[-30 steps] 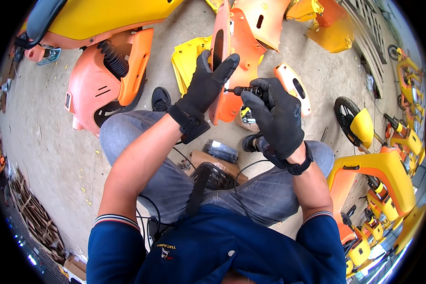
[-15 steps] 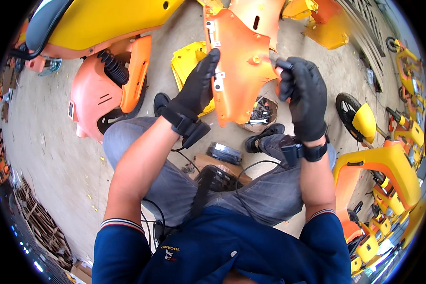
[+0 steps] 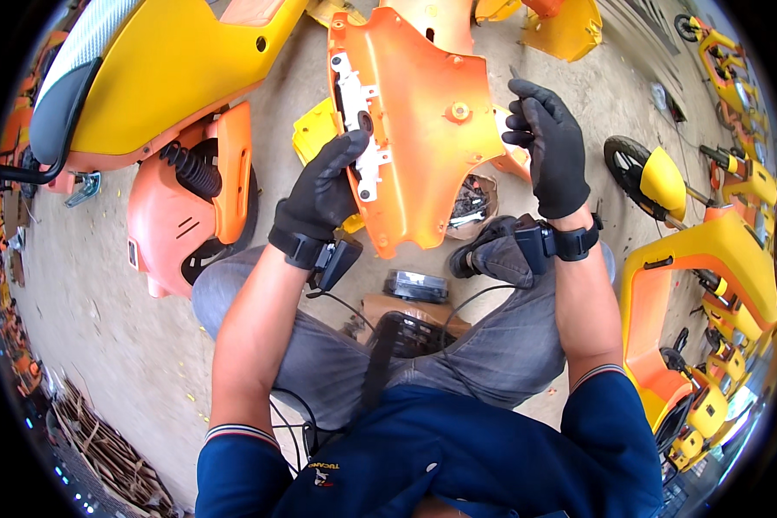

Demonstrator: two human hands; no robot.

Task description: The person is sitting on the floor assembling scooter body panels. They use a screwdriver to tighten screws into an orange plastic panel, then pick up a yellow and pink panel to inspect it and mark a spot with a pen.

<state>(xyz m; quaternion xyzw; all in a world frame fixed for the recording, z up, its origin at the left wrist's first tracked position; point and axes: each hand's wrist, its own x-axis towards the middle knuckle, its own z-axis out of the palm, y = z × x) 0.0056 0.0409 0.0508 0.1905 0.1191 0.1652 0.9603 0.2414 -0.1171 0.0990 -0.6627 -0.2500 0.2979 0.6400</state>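
An orange plastic body panel (image 3: 423, 112) of a scooter-like vehicle stands in front of me, its inner side with round screw posts toward me. Along its left edge runs a white bracket (image 3: 369, 164) with dark round spots. My left hand (image 3: 319, 186), in a black glove, grips that edge by the bracket, fingers behind it and thumb in front. To the right of the panel, apart from it, is my black-gloved right hand (image 3: 554, 151), fingers curled and pinched. A thin dark tip shows above its fingertips; what it belongs to is hidden.
Below the panel sits an open box (image 3: 483, 226) of small dark and metal parts. Between my legs are a round dark container (image 3: 416, 286) and cables. A yellow-and-orange vehicle body (image 3: 164, 69) stands left, a yellow frame (image 3: 708, 250) right. Sticks (image 3: 104, 440) lie lower left.
The panel has shifted left and tilted, showing more of the white bracket. My left hand has moved lower on its edge. My right hand has risen slightly, away from the panel.
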